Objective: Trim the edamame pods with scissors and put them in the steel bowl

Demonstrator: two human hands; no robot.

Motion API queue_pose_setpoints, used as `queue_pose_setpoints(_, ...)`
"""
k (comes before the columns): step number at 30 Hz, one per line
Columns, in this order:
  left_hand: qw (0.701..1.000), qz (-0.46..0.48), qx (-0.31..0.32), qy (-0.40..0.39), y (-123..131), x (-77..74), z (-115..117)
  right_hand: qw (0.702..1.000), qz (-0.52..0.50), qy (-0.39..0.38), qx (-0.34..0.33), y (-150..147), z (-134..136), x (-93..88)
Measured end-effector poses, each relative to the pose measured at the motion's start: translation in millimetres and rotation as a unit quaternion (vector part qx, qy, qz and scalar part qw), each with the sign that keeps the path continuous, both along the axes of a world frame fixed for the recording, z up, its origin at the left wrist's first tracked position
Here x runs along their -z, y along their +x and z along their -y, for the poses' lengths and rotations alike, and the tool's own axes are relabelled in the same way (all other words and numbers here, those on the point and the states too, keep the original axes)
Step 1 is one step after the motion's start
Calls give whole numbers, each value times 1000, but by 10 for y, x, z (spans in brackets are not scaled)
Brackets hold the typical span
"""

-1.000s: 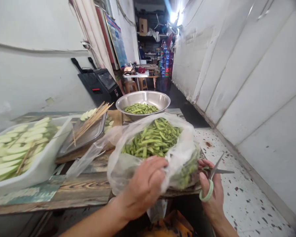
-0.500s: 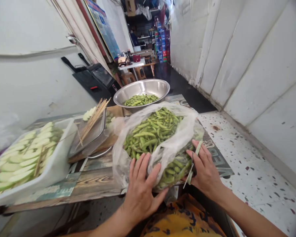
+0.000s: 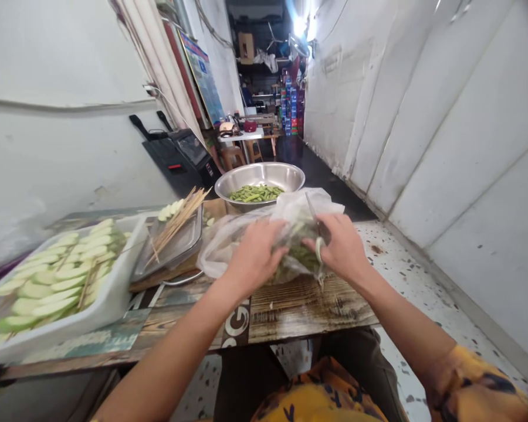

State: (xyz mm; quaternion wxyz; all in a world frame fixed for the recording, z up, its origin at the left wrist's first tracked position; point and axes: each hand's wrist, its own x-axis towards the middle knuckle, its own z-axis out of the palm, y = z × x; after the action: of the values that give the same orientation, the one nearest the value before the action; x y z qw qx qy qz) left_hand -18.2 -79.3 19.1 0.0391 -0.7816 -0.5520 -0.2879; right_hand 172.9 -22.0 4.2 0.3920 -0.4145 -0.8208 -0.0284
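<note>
A clear plastic bag of green edamame pods lies on the wooden table, its top now folded over most of the pods. My left hand grips the bag's near left side, its fingers on top and thumb lower, slightly blurred. At the bag's right side is my right hand, closed around what looks like small scissors with a pale green ring handle and a thin blade pointing up and away. Just beyond the bag stands a steel basin with loose green pods in its bottom.
At left, a white tub holds skewered pale green slices. Beside it, a metal tray carries bamboo skewers and more slices. The patterned table ends close to my lap. A white wall runs along the right.
Both hands have moved forward, and the bag is pushed away from the near table edge towards the basin. Its open mouth has folded over the pods. My view has tilted up.
</note>
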Motion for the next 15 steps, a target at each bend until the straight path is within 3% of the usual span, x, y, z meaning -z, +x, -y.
queue_pose_setpoints(4,999,1,15,-33,128,419,273,998,-41,-40,-22,227,307,459)
queue_pose_setpoints(7,999,39,33,18,322,712,495,995,-87,-56,0,307,535,759)
queue_pose_setpoints(10,988,103,43,109,513,788,562,987,-141,-78,31,200,526,788)
queue_pose_setpoints(13,971,125,100,178,631,736,520,977,-183,-82,66,22,335,665)
queue_pose_setpoints(15,965,134,104,198,652,682,481,974,-199,-94,50,-20,243,606)
